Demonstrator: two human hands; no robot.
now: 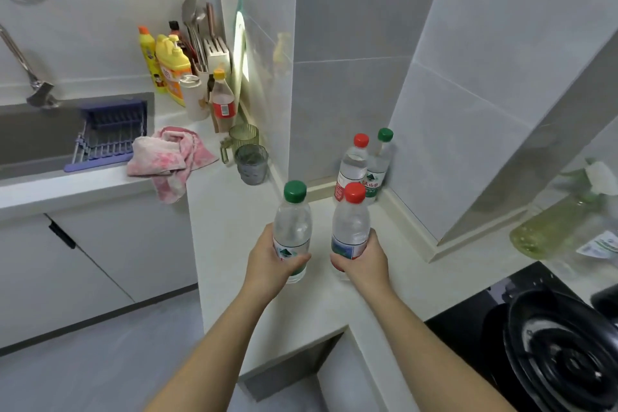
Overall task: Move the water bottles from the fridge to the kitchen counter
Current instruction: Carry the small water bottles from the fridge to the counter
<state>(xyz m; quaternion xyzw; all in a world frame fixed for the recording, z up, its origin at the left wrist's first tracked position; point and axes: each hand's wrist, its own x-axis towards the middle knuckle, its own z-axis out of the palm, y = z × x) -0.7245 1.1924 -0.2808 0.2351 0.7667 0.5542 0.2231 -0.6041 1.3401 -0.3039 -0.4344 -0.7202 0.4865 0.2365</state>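
Observation:
My left hand (272,262) grips a clear water bottle with a green cap (293,224) around its lower half. My right hand (363,261) holds a second clear bottle with a red cap (351,224) the same way. Both bottles are upright over the pale kitchen counter (234,244); whether their bases touch it is hidden by my hands. In the corner behind them stand two more water bottles on the counter, one red-capped (352,164) and one green-capped (381,160), close against the tiled wall. The fridge is out of view.
Two tinted cups (250,162) and a pink cloth (167,157) lie left of the corner, with detergent bottles (172,70) and a knife block behind. A sink (33,137) with a purple rack sits far left. A black hob with a pan (561,344) is lower right.

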